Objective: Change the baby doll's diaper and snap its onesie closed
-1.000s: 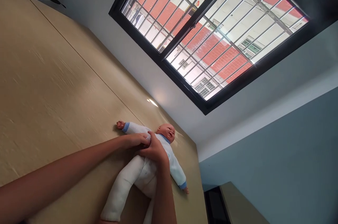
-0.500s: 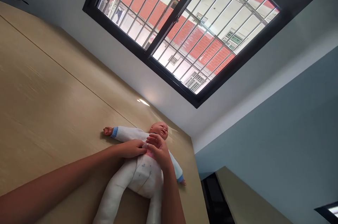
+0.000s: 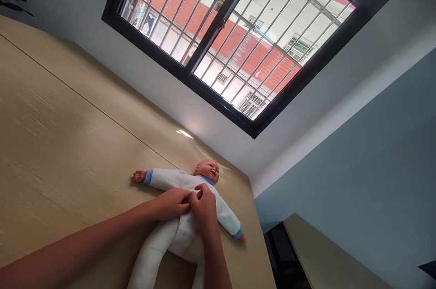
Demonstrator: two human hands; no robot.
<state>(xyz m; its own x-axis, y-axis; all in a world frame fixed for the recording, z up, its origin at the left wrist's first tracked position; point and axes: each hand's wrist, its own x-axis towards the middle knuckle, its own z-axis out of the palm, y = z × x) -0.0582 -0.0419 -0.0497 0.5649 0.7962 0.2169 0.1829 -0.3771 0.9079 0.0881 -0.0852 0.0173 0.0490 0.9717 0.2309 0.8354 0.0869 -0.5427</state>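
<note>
A baby doll (image 3: 208,171) lies on its back on the wooden table (image 3: 61,143), its arms spread and its head toward the window wall. It wears a white outfit (image 3: 166,177) with blue cuffs and a blue collar. My left hand (image 3: 173,203) rests on the doll's middle, fingertips pinched at the front of the outfit. Right beside it, my right hand (image 3: 204,205) is closed on the outfit's front too, its fingers bent. The fingertips of both hands meet, and the cloth between them is mostly hidden.
Beyond the table is a black-framed window (image 3: 221,21) with metal bars. A dark object with a beige panel (image 3: 327,252) stands beyond the table's right edge. Dark plant leaves (image 3: 13,0) show at the top left.
My right hand has moved down from the doll's chest to its belly and its fingers have closed in. The doll's collar now shows. The view has shifted slightly.
</note>
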